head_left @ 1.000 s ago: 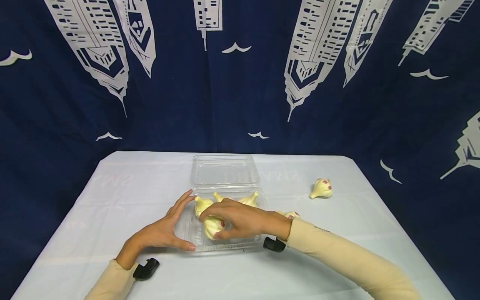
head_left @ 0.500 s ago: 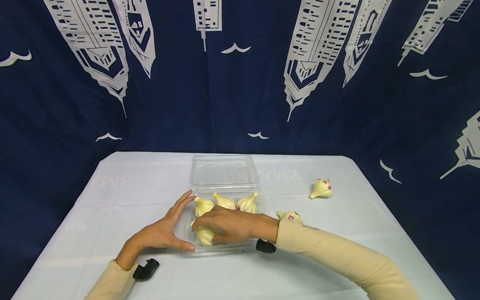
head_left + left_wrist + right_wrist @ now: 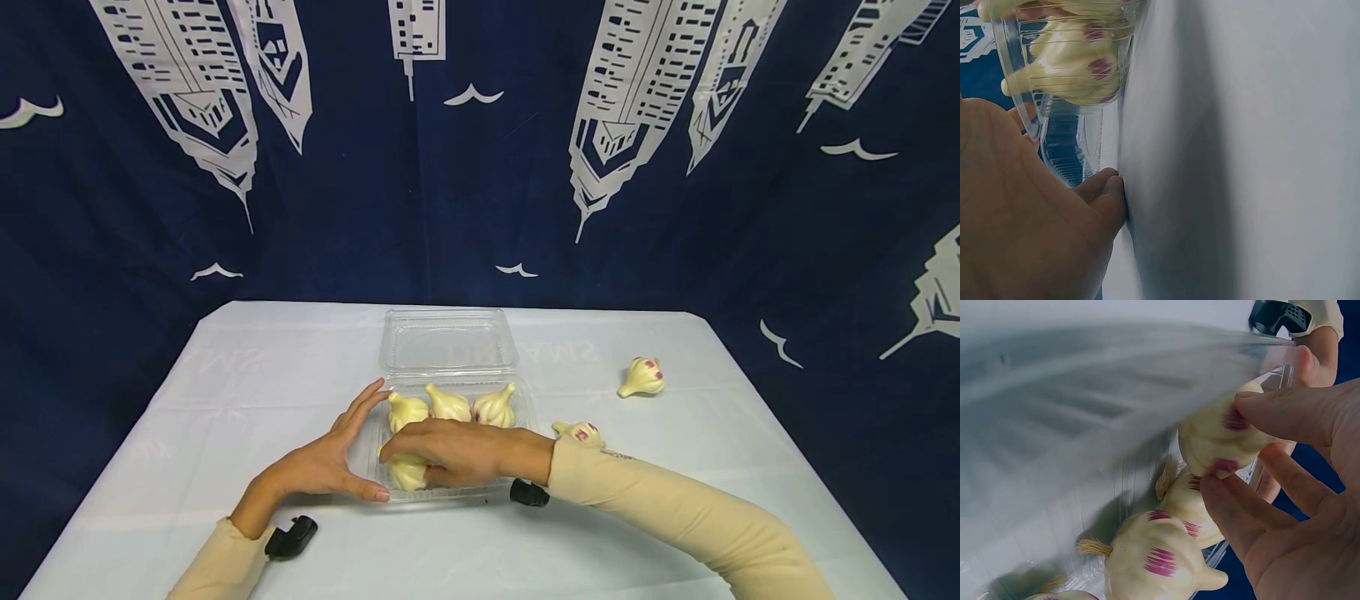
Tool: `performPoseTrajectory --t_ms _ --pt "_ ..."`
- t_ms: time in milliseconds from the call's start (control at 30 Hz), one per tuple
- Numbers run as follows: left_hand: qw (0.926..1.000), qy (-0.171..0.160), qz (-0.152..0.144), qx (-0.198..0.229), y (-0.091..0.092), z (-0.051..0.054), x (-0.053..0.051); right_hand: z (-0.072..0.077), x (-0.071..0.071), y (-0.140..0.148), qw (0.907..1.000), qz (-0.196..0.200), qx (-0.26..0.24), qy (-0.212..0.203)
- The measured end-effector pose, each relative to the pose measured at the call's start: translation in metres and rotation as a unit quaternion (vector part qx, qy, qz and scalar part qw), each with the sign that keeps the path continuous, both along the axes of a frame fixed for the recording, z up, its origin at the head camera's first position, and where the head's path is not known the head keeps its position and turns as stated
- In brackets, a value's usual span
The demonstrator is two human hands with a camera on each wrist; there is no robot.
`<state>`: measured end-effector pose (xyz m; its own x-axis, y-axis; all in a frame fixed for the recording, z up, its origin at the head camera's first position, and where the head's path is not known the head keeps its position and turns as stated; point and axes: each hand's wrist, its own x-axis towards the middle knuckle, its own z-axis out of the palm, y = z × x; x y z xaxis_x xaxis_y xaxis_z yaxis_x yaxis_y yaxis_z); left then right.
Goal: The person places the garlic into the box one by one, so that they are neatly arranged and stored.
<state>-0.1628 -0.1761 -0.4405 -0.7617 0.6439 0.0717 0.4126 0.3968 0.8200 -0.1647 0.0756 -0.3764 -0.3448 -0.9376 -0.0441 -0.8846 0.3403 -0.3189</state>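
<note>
A clear plastic clamshell container lies on the table with its lid folded back. Three pale garlic bulbs sit in a row along its far side: a left one, a middle one and a right one. In the container's near-left part, my right hand pinches another garlic bulb between thumb and fingers; the hand partly covers it in the head view. My left hand is at the container's left side, thumb by the near corner and straight fingers by the far-left edge.
Right of the container, a garlic bulb lies partly behind the right sleeve. Farther right and back is another garlic bulb. The white tabletop meets a dark blue printed curtain behind.
My right hand has moved left and lowered the garlic bulb into the container's near-left part, uncovering the middle bulb of the far row. My left hand has stayed in place.
</note>
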Motion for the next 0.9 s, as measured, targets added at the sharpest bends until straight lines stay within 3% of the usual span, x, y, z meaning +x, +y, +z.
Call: performPoseTrajectory --t_ms 167,500,733,900 --pt "1.0 0.002 -0.002 -0.001 0.0 -0.001 -0.001 0.003 0.0 0.001 0.9999 0.007 -0.009 -0.004" --pt "1.0 0.005 0.001 -0.005 0.0 -0.002 -0.001 0.021 0.002 0.025 0.9987 -0.036 -0.025 -0.027" --pt "1.0 0.004 0.004 -0.003 -0.001 -0.002 -0.001 0.029 0.006 0.056 0.9945 -0.042 -0.092 -0.028" --pt "1.0 0.005 0.004 -0.003 0.0 -0.002 -0.001 0.032 0.009 0.084 0.9872 -0.071 -0.139 -0.032"
